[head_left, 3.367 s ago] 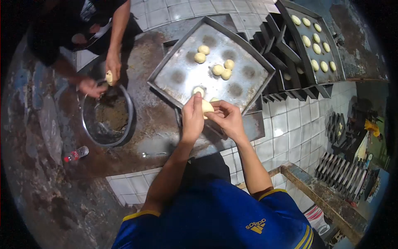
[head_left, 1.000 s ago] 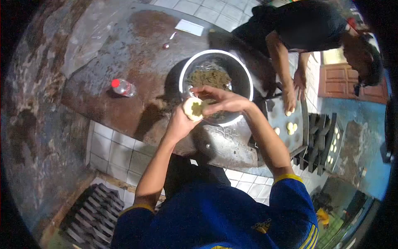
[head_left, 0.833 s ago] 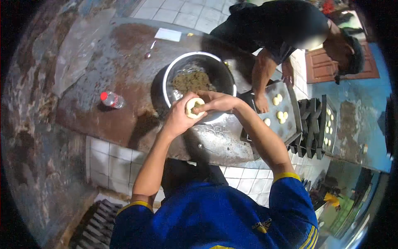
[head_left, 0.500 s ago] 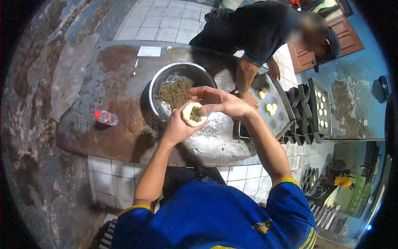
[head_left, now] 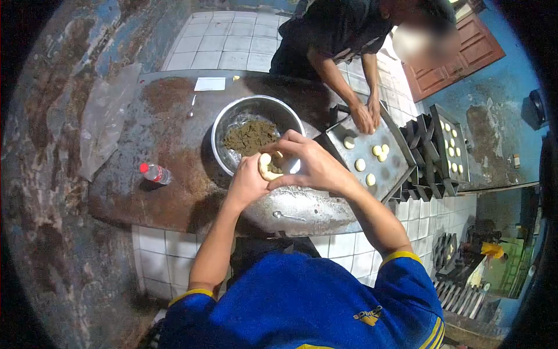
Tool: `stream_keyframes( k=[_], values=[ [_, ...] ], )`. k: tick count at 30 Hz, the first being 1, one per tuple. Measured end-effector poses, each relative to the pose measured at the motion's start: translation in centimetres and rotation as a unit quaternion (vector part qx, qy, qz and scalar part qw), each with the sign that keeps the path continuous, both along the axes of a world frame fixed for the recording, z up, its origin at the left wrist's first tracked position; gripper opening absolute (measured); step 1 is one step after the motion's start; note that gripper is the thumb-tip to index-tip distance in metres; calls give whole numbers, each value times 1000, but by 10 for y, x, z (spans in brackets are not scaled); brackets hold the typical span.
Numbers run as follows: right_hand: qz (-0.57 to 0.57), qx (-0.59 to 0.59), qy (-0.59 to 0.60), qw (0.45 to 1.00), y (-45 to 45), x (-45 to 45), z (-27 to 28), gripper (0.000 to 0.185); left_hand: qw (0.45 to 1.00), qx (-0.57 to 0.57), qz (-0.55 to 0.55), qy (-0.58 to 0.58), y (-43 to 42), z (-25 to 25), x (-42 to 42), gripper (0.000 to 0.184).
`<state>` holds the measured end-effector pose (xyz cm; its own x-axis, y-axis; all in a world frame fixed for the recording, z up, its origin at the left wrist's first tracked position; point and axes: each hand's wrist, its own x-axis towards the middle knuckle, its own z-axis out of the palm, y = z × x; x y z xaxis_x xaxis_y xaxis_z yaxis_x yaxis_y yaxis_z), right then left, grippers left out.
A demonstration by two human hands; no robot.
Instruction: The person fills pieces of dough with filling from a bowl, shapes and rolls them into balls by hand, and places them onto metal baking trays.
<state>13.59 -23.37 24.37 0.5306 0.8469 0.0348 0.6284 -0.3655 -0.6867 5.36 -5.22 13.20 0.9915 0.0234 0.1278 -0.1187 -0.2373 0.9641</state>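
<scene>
A piece of pale dough (head_left: pixel 264 167) with brown filling inside rests in my left hand (head_left: pixel 247 185), whose fingers curl around its outer side. My right hand (head_left: pixel 318 166) arches over it from the right, thumb at the lower edge and fingertips at the upper edge, pinching the dough's rim. The right hand's fingers partly hide the dough. Just beyond both hands stands a metal bowl (head_left: pixel 216 129), with crumbly brown filling (head_left: pixel 250 136) heaped inside. Near my body, a spoon (head_left: pixel 289 216) lies on the table.
Across the worktable (head_left: pixel 131 200), a co-worker's hands (head_left: pixel 365 118) are over a dark baking tray (head_left: pixel 392 168) with several dough rounds (head_left: pixel 360 165). Stacked trays (head_left: pixel 431 154) stand farther right. A plastic bottle (head_left: pixel 155 173), a white paper (head_left: pixel 210 84) and another spoon (head_left: pixel 192 106) are on the left.
My right fingers have come down onto the dough's edge, and its opening looks folded inward. The co-worker's hands have come together over the tray, where more dough rounds show.
</scene>
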Motion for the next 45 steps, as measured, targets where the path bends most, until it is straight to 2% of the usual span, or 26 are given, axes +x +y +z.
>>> stream_keyframes(
  k=[2,3,5,6,7,9,10,11,13,14,15,17,19,20,22,23,25,26,28,29,31,33,36,40,44,45],
  values=[
    [-27,-4,-21,999,-1,5,-5,43,999,16,-20,28,3,16,-2,68],
    [-26,-3,-22,999,-4,5,-8,43,999,17,-19,27,3,16,-4,68],
    [-77,72,93,990,-8,4,-12,35,976,-203,-64,55,4,17,-8,69],
    [-74,99,68,990,-9,7,-16,26,978,-182,-84,64,11,24,-13,66],
    [-76,99,68,990,-11,6,-17,26,978,-182,-86,64,11,25,-12,66],
    [-133,95,241,957,-11,0,-10,26,953,-285,-61,85,11,24,-11,55],
    [-128,84,342,927,-12,-2,-1,39,967,-237,-71,53,12,18,-10,44],
    [-129,84,344,926,-10,-6,11,39,967,-237,-72,56,11,18,-10,44],
    [-142,96,301,938,-9,-15,28,64,961,-267,-73,14,5,21,-10,33],
    [-58,69,70,993,-12,-15,27,84,961,-267,-75,16,2,17,-9,33],
    [-62,70,70,993,-13,-15,24,84,948,-304,-86,35,-2,9,-9,31],
    [29,63,-135,988,-9,-14,18,83,934,-337,-104,59,-12,13,-11,30],
    [53,68,-201,976,-13,-8,10,79,899,-399,-27,178,-26,37,-16,34],
    [43,107,-152,982,-17,-2,6,66,886,-414,-2,211,-31,41,-12,38],
    [-34,173,-45,983,-26,-1,1,35,832,-499,-127,208,-21,37,-1,40],
    [-67,170,-36,982,-34,2,-2,30,792,-543,-186,209,-18,46,1,40],
    [-153,202,4,967,-49,2,-5,27,806,-543,-114,204,-45,67,2,42],
    [-198,239,117,943,-55,3,-10,27,848,-500,-75,159,-55,73,4,44],
    [-241,284,332,866,-74,2,-13,32,917,-388,3,94,-78,89,12,45],
    [-239,287,333,866,-82,-1,-12,32,918,-385,4,94,-89,88,22,45],
    [-240,393,559,689,-99,-14,-12,41,968,-234,61,-71,-113,82,42,37],
    [-161,461,596,638,-124,-19,-27,51,970,-209,82,-92,-151,105,55,30],
    [-208,546,479,655,-152,-31,-37,69,930,-363,-28,-53,-212,140,66,24],
    [-333,602,208,695,-213,-15,-50,30,938,-329,-112,-12,-298,147,74,29],
    [-258,633,172,709,-291,13,-86,36,934,-335,-110,-67,-370,134,87,36],
    [-250,617,226,711,-302,11,-57,38,935,-325,-110,-88,-381,130,92,37]
  ],
)
